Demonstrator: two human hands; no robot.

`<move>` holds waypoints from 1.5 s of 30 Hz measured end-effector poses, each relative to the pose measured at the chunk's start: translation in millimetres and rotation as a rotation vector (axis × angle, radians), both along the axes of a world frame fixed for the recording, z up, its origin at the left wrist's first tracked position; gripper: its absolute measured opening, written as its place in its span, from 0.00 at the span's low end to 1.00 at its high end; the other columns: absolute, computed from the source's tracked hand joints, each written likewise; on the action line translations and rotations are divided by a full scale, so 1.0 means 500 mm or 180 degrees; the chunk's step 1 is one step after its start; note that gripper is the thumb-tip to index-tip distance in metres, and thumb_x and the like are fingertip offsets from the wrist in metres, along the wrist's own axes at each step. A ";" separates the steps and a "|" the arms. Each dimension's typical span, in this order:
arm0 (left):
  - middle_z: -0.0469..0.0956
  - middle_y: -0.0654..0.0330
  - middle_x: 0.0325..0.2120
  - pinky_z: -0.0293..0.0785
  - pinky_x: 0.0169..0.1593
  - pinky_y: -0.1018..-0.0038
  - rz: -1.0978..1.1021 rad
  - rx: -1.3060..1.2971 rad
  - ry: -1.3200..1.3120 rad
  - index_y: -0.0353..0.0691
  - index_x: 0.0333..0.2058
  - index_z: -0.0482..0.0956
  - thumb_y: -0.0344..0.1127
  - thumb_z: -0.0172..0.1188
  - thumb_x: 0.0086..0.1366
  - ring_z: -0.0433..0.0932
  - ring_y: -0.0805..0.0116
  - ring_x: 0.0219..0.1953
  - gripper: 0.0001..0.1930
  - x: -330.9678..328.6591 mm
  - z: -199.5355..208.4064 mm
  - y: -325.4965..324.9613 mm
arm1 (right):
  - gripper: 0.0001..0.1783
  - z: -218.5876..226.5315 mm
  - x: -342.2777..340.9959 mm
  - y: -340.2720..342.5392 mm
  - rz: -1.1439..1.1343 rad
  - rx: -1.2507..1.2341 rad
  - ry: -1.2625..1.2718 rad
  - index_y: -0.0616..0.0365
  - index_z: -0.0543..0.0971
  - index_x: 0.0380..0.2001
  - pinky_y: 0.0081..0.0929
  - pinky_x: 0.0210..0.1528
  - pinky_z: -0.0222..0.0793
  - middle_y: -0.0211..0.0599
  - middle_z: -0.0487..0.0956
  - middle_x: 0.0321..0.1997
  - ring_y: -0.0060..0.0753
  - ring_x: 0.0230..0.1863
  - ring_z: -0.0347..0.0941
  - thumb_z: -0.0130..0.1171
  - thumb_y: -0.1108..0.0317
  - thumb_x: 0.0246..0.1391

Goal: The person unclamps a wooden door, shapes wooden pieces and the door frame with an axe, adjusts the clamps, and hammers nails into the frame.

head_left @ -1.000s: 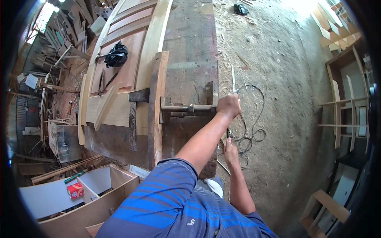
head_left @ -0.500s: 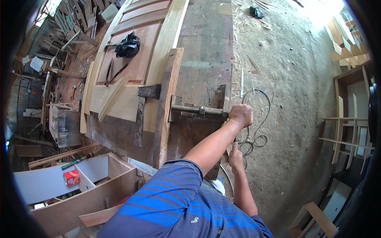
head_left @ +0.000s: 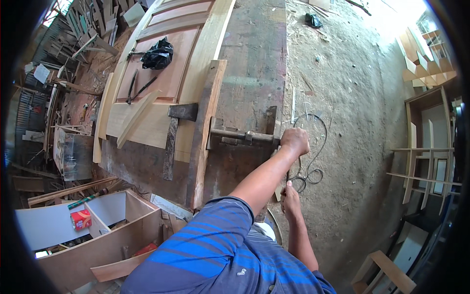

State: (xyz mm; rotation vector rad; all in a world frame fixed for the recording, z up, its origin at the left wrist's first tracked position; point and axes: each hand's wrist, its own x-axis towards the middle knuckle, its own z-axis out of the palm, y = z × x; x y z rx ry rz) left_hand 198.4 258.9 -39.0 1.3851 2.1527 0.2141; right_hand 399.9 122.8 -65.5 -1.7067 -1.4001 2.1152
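A metal bar clamp with a threaded screw lies across the bench, its jaw against a rough wooden batten. Beside the batten is a panelled wooden door. My left hand is closed at the screw's right end, past the bench edge; its palm side and what it grips there are hidden. Lower down, my right hand is closed with the thumb up, near a looped black cable. I cannot make out what its fingers hold. A hammer rests on the door's near end.
On the door lie a black plastic bag, pincers and a wood strip. An open cabinet carcass holding a red box stands at lower left. Wooden frames stand at right on the dirt floor.
My right hand has dropped slightly and turned a little. My left hand stays at the clamp's end. The whole view has shifted slightly.
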 end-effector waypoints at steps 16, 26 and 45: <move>0.89 0.50 0.40 0.77 0.61 0.54 -0.0282 0.0983 0.0690 0.39 0.41 0.88 0.52 0.64 0.70 0.86 0.50 0.50 0.20 -0.014 -0.036 -0.061 | 0.09 -0.103 0.098 0.111 -0.1965 0.0506 0.1011 0.52 0.76 0.44 0.20 0.23 0.64 0.25 0.75 0.25 0.17 0.22 0.69 0.66 0.63 0.72; 0.80 0.49 0.43 0.72 0.61 0.54 -0.0561 0.2035 0.1148 0.35 0.50 0.77 0.46 0.62 0.70 0.80 0.49 0.50 0.20 -0.049 -0.063 -0.121 | 0.22 -0.207 -0.286 0.541 -0.2207 0.0359 0.0222 0.55 0.76 0.46 0.34 0.28 0.70 0.29 0.70 0.27 0.32 0.23 0.64 0.51 0.46 0.78; 0.81 0.55 0.24 0.82 0.34 0.62 -0.0187 0.2028 0.0792 0.43 0.30 0.77 0.40 0.62 0.70 0.85 0.57 0.28 0.11 -0.005 -0.068 -0.059 | 0.22 -0.287 -0.379 0.582 0.2136 0.3436 0.1753 0.64 0.72 0.16 0.51 0.57 0.75 0.52 0.75 0.23 0.61 0.38 0.76 0.52 0.59 0.59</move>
